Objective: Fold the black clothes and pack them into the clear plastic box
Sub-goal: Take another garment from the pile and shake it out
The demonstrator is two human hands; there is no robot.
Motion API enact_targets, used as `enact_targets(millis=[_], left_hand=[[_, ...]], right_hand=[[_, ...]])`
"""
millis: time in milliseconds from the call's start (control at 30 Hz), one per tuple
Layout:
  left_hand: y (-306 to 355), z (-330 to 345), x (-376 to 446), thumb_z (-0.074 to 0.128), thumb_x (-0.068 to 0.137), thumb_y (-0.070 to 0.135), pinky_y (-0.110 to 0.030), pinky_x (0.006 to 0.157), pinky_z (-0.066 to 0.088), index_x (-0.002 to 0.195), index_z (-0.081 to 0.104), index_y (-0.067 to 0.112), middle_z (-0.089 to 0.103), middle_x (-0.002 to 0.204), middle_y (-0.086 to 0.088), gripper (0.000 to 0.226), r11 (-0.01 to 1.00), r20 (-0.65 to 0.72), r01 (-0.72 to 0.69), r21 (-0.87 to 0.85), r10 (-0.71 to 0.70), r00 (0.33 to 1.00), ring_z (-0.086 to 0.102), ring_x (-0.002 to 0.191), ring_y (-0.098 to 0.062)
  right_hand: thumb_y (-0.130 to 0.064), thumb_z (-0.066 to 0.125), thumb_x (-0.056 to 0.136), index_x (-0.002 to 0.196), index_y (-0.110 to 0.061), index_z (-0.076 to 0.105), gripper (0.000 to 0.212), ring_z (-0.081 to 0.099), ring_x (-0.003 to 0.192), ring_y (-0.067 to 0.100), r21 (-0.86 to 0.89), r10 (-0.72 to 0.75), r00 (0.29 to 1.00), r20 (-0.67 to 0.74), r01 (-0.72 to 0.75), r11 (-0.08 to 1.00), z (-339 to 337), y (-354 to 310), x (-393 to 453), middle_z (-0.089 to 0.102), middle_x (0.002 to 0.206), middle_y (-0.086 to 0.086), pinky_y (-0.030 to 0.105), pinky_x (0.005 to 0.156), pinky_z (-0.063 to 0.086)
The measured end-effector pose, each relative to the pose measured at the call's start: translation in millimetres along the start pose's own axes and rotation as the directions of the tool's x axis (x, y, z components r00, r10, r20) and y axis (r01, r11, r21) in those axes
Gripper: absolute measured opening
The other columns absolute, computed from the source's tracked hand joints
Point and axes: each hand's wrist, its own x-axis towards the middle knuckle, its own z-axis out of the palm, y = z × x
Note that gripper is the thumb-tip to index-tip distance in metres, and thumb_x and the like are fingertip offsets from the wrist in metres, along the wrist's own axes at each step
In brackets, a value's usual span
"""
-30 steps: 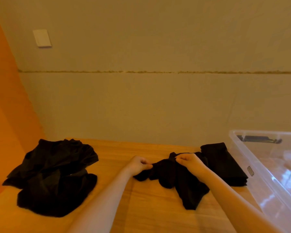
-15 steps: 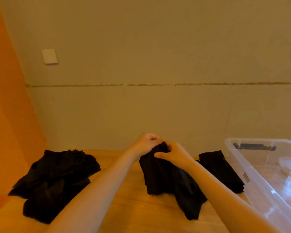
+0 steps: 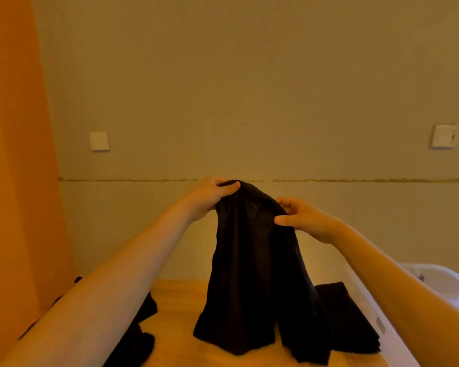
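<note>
Holding black garment (image 3: 252,274) beside clear box (image 3: 398,321)

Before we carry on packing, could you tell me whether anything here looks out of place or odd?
Nothing stands out. Both hands, left and right, hold a black garment up over the wooden table, a folded black piece lies beside the clear plastic box, and unfolded clothes wait at left.

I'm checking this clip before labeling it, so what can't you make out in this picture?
- Black pile, head view: mostly hidden behind the left forearm.
- Clear plastic box: cut off by the right edge; contents unclear.
- Folded black stack: partly covered by the held garment.
- Right hand: fingers behind cloth.
</note>
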Motion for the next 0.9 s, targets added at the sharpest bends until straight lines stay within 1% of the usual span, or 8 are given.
enact_targets(millis=[100,200,267,400,500,600,733,900], left_hand=[[17.7,16.6,0.3,0.061,0.089,0.023,-0.022,0.071,0.054,0.087,0.067,0.016,0.070,0.083,0.001,0.009,0.999,0.034,-0.038,-0.008,0.039,0.999,0.068,0.077,-0.010],[23.1,25.6,-0.8,0.062,0.088,0.021,-0.025,0.071,0.055,0.090,0.066,0.012,0.069,0.085,-0.005,0.010,0.996,0.046,-0.014,-0.083,0.018,0.999,0.067,0.077,-0.015],[17.9,23.4,-2.3,0.059,0.089,0.020,-0.027,0.074,0.054,0.098,0.064,0.009,0.068,0.091,-0.008,0.014,0.990,0.141,0.038,-0.138,-0.018,0.990,0.066,0.082,-0.018],[-1.4,23.7,-6.4,0.063,0.088,0.018,-0.024,0.076,0.052,0.096,0.066,0.016,0.070,0.093,0.001,0.009,0.997,0.214,0.075,0.008,-0.074,0.974,0.066,0.091,-0.015],[-10.1,26.5,-5.4,0.054,0.093,0.021,-0.024,0.080,0.047,0.093,0.067,0.014,0.070,0.090,0.004,0.015,0.989,0.142,0.018,-0.145,0.003,0.990,0.064,0.091,-0.012],[-7.2,33.7,-2.2,0.051,0.096,0.023,-0.025,0.077,0.051,0.099,0.067,0.015,0.072,0.094,0.001,0.019,0.982,0.063,-0.008,-0.191,0.021,0.998,0.067,0.091,-0.014],[-4.7,41.1,2.1,0.055,0.094,0.022,-0.025,0.074,0.054,0.101,0.069,0.013,0.072,0.094,-0.004,0.018,0.991,0.019,-0.056,-0.118,0.059,0.998,0.068,0.089,-0.017],[-24.4,18.7,-1.6,0.057,0.091,0.020,-0.023,0.071,0.054,0.101,0.067,0.009,0.070,0.093,-0.005,0.018,0.996,0.178,0.080,-0.050,-0.070,0.982,0.068,0.085,-0.015]], right_hand=[[-0.044,0.071,0.072,0.123,-0.022,0.050,0.059,0.065,0.102,0.016,0.089,-0.059,0.998,-0.010,0.059,0.994,6.4,-33.5,9.6,0.067,0.110,0.004,0.026,0.079,0.054],[-0.021,0.058,0.090,0.095,-0.016,0.062,0.009,0.066,0.078,0.009,0.047,-0.057,0.995,-0.084,0.061,0.997,8.6,-58.6,13.1,0.069,0.080,-0.004,0.018,0.063,0.050],[-0.018,0.054,0.093,0.074,-0.013,0.059,0.020,0.058,0.060,0.005,0.016,-0.039,0.995,-0.087,0.040,0.999,0.2,-58.7,14.1,0.061,0.060,-0.007,0.015,0.053,0.044],[-0.015,0.049,0.095,0.090,-0.005,0.060,0.016,0.062,0.083,0.016,0.110,-0.013,0.993,-0.118,0.026,0.994,-14.8,-53.1,11.7,0.064,0.084,0.005,0.026,0.073,0.051],[-0.014,0.043,0.097,0.107,-0.005,0.060,0.022,0.063,0.094,0.019,0.244,-0.009,0.986,-0.167,0.051,0.968,-17.8,-48.3,12.6,0.065,0.100,0.007,0.030,0.079,0.051],[-0.017,0.046,0.096,0.103,-0.008,0.062,0.020,0.064,0.094,0.019,0.346,0.012,0.986,-0.164,0.047,0.937,-12.4,-48.0,13.4,0.068,0.099,0.006,0.032,0.080,0.054],[-0.018,0.055,0.091,0.093,-0.007,0.066,0.015,0.067,0.084,0.019,0.217,-0.011,0.984,-0.180,0.051,0.975,-7.4,-54.9,17.9,0.069,0.088,0.007,0.026,0.070,0.055],[-0.021,0.051,0.094,0.079,-0.010,0.062,0.022,0.060,0.076,0.017,0.113,-0.007,0.969,-0.249,0.036,0.993,-34.5,-53.8,15.5,0.061,0.078,0.004,0.024,0.064,0.047]])
